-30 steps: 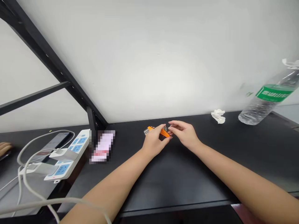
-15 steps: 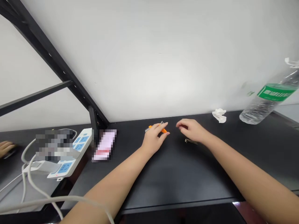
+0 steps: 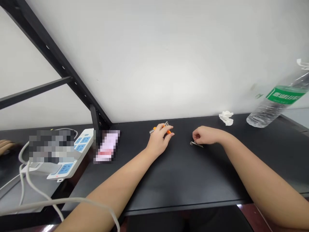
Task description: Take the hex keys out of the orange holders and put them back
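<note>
My left hand [image 3: 159,138] lies over orange-handled tools [image 3: 169,131] with ribbed metal ends. Its thumb and index finger sit either side of one orange part, and the palm hides much of the rest. Further right, my right hand [image 3: 207,134] is closed, fingers curled down and pressed together. Whatever those fingers hold, if anything, cannot be seen. Just below them on the black table lie thin L-shaped metal hex keys [image 3: 197,144], bunched side by side.
Left of my hands are a blurred-out phone [image 3: 108,145] and a white power strip [image 3: 70,164] with cables. A black metal frame [image 3: 60,61] slants above them. Crumpled tissue [image 3: 226,118] and a plastic bottle [image 3: 271,106] stand right. Another person's hand [image 3: 5,146] shows far left.
My right hand has moved to the right, and its fingers have closed near the hex keys. My left hand stays over the orange-handled tools. The view has shifted slightly.
</note>
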### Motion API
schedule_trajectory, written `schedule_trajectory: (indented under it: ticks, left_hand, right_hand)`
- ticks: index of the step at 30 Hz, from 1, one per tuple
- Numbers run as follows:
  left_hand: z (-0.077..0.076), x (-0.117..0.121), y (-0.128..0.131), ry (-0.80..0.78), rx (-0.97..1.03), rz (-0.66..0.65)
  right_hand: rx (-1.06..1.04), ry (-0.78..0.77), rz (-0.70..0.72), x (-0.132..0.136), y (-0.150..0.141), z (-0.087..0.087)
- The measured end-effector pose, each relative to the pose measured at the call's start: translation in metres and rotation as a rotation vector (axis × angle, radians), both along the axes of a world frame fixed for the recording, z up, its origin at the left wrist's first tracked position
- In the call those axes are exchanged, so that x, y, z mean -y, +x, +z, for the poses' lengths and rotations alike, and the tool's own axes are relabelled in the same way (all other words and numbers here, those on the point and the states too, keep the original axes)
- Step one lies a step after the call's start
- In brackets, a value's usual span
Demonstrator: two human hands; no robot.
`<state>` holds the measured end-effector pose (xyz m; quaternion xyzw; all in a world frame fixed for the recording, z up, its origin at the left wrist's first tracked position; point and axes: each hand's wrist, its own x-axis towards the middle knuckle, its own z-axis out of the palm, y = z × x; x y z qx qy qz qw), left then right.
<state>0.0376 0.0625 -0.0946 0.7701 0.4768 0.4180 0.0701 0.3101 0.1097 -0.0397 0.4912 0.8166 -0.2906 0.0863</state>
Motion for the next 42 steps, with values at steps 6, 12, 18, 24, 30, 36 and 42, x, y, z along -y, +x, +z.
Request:
schedule_trajectory:
  ticks: [6,12,18,24,30,36,42]
  left_hand:
    - [0.003,0.002,0.000,-0.018,-0.002,-0.015]
    - [0.002,0.002,-0.001,-0.047,-0.016,-0.003]
    - [0.003,0.004,0.000,-0.082,0.006,0.015]
    - [0.003,0.006,0.002,-0.064,-0.001,-0.007]
    - [0.001,0.007,0.004,-0.037,-0.013,-0.035]
    - [0.002,0.008,0.006,-0.029,-0.005,-0.037]
    - [0.004,0.010,0.007,-0.042,-0.008,-0.015]
  right_hand:
    - [-0.007,-0.002,-0.002,0.000,-0.002,0.000]
    - [0.039,0.033,-0.026,0.002,-0.009,-0.007]
    - [-0.188,0.140,-0.050,0.007,-0.023,-0.020]
    - [-1.130,0.001,-0.300,0.020,-0.051,-0.026]
    - [-1.376,0.115,-0.383,0.033,-0.076,-0.028]
    - [-1.375,0.196,-0.428,0.035,-0.084,-0.038]
    - [-1.377,0.245,-0.452,0.037,-0.085,-0.039]
